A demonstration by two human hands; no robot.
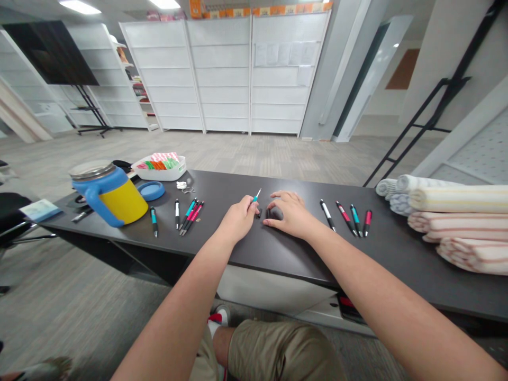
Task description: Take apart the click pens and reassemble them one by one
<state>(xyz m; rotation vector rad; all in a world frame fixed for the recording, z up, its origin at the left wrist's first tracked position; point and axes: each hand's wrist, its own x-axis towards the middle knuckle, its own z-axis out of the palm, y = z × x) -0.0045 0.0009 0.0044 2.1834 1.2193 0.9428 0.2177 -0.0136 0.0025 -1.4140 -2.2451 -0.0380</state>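
My left hand (pixel 239 218) is closed around a teal pen piece (pixel 255 199), and a thin white tip points up and away from the fingers. Just to the right, my right hand (pixel 291 212) rests low over the desk with its fingers curved and apart. Small dark pieces (pixel 260 214) lie between the two hands; their exact shape is too small to make out. Left of my hands are several pens, among them a teal pen (pixel 154 222), a white pen (pixel 177 214) and a red pen (pixel 197 211). A white pen (pixel 327 215) and a red pen (pixel 368 223) lie on the right.
The dark desk (pixel 242 248) carries a blue-and-yellow mug (pixel 119 196), a blue lid (pixel 151 190) and a white basket (pixel 174 172) of colourful packets on the left. Rolled towels (pixel 460 219) are stacked at the right end. White shelving (pixel 222 74) stands beyond.
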